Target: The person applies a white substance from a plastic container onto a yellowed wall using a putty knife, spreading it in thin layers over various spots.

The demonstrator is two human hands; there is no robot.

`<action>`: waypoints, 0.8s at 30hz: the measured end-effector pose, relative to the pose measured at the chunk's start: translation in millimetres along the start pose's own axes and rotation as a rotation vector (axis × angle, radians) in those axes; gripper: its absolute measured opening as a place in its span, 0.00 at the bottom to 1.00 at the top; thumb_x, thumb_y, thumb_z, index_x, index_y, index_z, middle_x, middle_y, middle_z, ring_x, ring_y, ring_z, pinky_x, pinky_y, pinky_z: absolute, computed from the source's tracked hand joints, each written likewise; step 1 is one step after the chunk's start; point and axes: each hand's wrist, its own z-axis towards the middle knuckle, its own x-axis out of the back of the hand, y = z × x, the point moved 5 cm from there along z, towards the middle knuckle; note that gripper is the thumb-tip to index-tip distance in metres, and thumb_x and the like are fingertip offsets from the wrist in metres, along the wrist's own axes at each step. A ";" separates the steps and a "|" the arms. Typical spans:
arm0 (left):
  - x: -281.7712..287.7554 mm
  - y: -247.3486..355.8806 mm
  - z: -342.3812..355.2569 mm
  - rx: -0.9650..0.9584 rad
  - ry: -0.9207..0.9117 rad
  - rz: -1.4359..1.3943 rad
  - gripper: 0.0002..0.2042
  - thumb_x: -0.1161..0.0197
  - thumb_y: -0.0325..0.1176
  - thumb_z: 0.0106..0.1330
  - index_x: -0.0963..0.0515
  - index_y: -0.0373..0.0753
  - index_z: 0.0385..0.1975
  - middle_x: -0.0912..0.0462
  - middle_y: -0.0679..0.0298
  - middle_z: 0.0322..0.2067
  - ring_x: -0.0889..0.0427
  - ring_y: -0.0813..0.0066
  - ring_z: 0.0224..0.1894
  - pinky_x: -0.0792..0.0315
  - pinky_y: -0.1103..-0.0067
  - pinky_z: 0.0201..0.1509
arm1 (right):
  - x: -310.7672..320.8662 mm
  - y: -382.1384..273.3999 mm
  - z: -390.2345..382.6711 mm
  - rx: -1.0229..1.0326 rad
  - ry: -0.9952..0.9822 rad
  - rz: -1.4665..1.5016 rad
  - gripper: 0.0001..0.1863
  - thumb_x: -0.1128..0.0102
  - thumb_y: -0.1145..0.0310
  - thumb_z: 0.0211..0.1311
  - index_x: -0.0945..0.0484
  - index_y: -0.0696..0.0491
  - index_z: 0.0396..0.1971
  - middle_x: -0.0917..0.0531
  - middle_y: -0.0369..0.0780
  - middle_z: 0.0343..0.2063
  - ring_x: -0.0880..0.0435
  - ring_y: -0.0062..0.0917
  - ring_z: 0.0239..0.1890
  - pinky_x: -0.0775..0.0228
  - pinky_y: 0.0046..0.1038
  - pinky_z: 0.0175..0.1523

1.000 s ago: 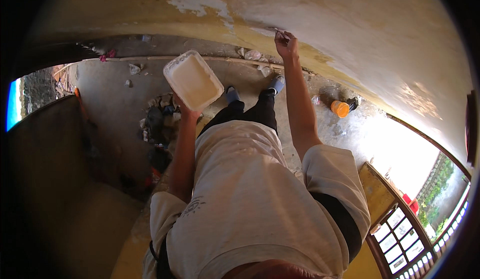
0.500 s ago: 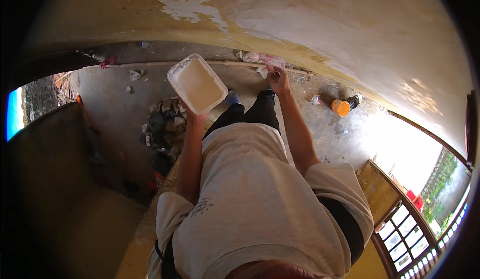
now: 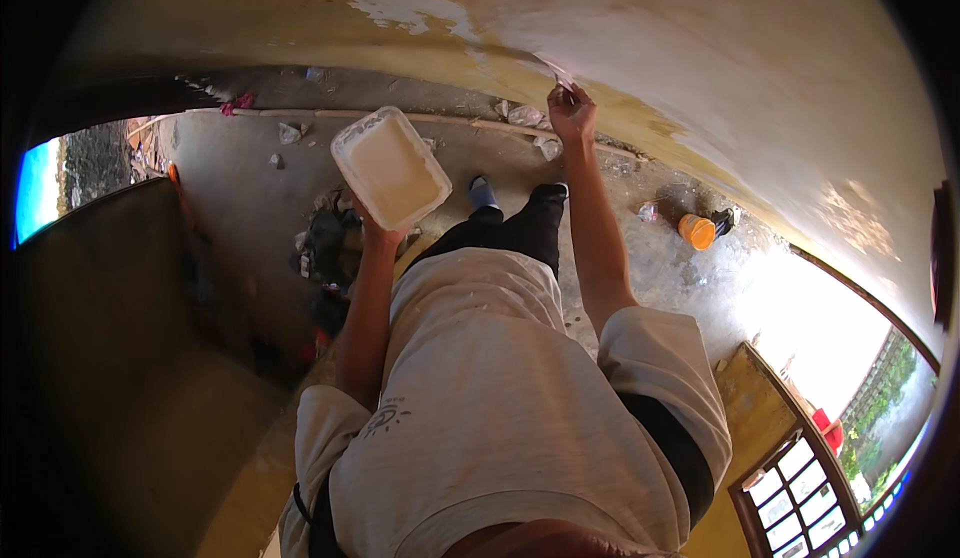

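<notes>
While the left hand (image 3: 379, 232) grips a tub (image 3: 420, 210), the right hand (image 3: 573, 116), pinching a blade-like tool (image 3: 557, 70), resumes working the wall (image 3: 720, 68).

An orange bucket (image 3: 697, 232) rests on the grey floor (image 3: 235, 178).
</notes>
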 end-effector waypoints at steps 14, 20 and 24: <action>-27.5 -31.4 27.0 0.113 -0.015 0.041 0.33 0.60 0.63 0.65 0.39 0.47 0.63 0.30 0.62 0.58 0.28 0.58 0.57 0.33 0.56 0.60 | -54.5 -65.8 -202.0 0.292 -0.365 -0.413 0.13 0.51 0.74 0.62 0.28 0.60 0.45 0.22 0.43 0.41 0.23 0.28 0.38 0.30 0.31 0.47; -71.2 -44.6 27.1 0.147 -0.148 0.120 0.33 0.61 0.64 0.65 0.38 0.46 0.62 0.29 0.61 0.57 0.27 0.61 0.57 0.31 0.58 0.59 | -138.1 39.1 -292.4 0.485 -0.202 -1.806 0.12 0.47 0.74 0.63 0.28 0.59 0.45 0.22 0.38 0.29 0.21 0.23 0.32 0.31 0.28 0.34; -83.3 -51.2 26.4 0.191 -0.030 0.134 0.34 0.64 0.65 0.65 0.37 0.45 0.62 0.29 0.60 0.57 0.29 0.62 0.58 0.32 0.61 0.60 | -153.8 102.1 -279.8 0.919 -0.640 -2.045 0.10 0.45 0.77 0.57 0.28 0.62 0.40 0.24 0.46 0.20 0.21 0.41 0.27 0.31 0.35 0.34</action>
